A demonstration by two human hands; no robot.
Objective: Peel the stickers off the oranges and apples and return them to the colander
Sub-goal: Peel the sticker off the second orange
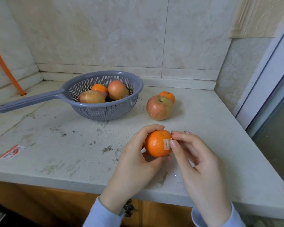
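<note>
The held orange (155, 145) is gripped by the left hand (138, 161) just above the front part of the counter (56, 153). The left fingers (154, 127) are curled over its top and the thumb is tucked under its lower side, so the fruit is clasped from the left. A pale sticker (166, 144) is seen on the side of the fruit turned toward the right hand (198, 163). The sticker's right edge is met by the tip of the right thumb (173, 143), while the forefinger is bent down onto the peel just above it; the sticker's edge is pinched between the two tips. Whether that edge is lifted cannot be told. The remaining right fingers are loosely curled inward, and nothing else is held by them.

Farther back on the counter the grey colander (105, 112) is set, its long handle pointed left. Two apples (91, 97) and one orange (99, 87) are held inside it, touching one another. To its right, apart from its wall, a loose apple (159, 108) is placed stem up, with a loose orange (168, 95) just behind and touching it. A small red and white packet (12, 151) is lying flat near the counter's left front edge, well apart from the hands. An orange hose (5, 66) is run down the left wall to the counter
</note>
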